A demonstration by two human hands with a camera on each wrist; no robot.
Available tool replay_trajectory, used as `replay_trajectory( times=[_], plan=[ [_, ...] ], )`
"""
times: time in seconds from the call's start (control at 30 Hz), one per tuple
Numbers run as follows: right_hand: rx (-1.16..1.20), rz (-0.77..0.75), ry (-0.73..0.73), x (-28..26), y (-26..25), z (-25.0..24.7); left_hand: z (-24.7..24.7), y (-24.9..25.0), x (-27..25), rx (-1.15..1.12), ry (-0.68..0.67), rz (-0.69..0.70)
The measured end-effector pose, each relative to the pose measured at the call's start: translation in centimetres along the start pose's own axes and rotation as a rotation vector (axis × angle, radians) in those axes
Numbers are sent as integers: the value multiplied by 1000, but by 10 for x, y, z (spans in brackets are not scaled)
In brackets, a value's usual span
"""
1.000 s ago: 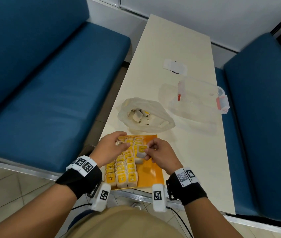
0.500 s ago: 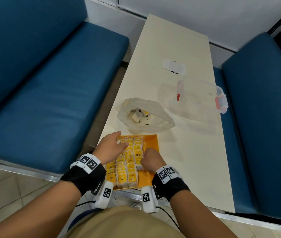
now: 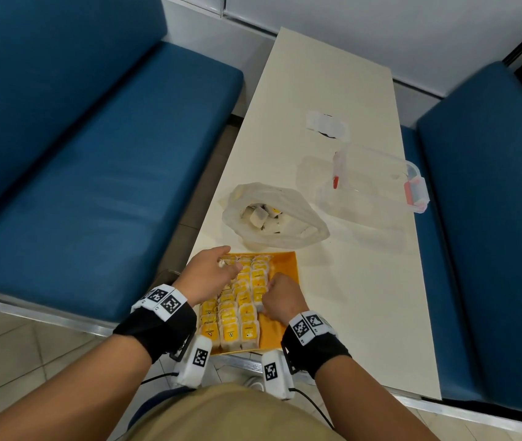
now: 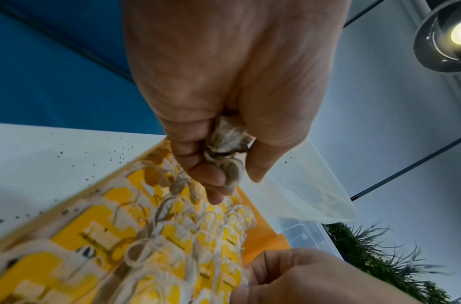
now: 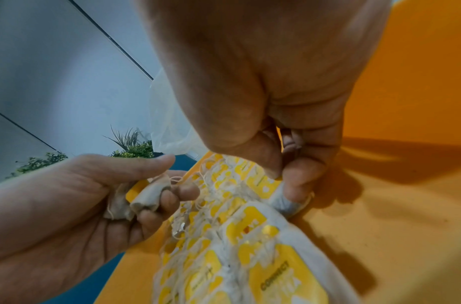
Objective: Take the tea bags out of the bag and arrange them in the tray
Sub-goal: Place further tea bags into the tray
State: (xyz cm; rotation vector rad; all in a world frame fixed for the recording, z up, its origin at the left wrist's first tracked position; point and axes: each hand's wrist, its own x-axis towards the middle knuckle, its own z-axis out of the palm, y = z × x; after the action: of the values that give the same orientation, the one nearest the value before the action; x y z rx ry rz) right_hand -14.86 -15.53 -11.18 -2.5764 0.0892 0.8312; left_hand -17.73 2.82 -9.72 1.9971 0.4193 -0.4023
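Cream surface (image 3: 332,90) carries our orange tray (image 3: 285,265) of yellow-tagged tea bags (image 3: 231,316); beyond it sits the plastic bag (image 3: 288,214). Our left hand (image 3: 207,276) grips crumpled tea bags, our right hand (image 3: 283,299) pinches one at the rows' edge.

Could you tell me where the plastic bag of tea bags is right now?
In the head view, the plastic bag lies on the table just beyond the orange tray.

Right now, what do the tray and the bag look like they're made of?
Tray: seemingly smooth, matte orange plastic; even colour, soft shadows in the right wrist view. Bag: thin, translucent whitish plastic film; crumpled, with tea bags showing through.
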Motion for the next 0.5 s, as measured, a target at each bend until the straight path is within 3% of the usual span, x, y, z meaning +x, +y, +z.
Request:
replay_trajectory(
  times=[0.17,0.3,0.5],
  plan=[
    [16,3,47,-1,-1,3,-4,-7,2,-82,-28,-9],
    [59,-27,62,-8,-3,-3,-9,5,-3,-297,-37,-67],
    [337,-381,194,-31,-30,-28,-14,17,-13,-583,-96,-137]
  ],
)
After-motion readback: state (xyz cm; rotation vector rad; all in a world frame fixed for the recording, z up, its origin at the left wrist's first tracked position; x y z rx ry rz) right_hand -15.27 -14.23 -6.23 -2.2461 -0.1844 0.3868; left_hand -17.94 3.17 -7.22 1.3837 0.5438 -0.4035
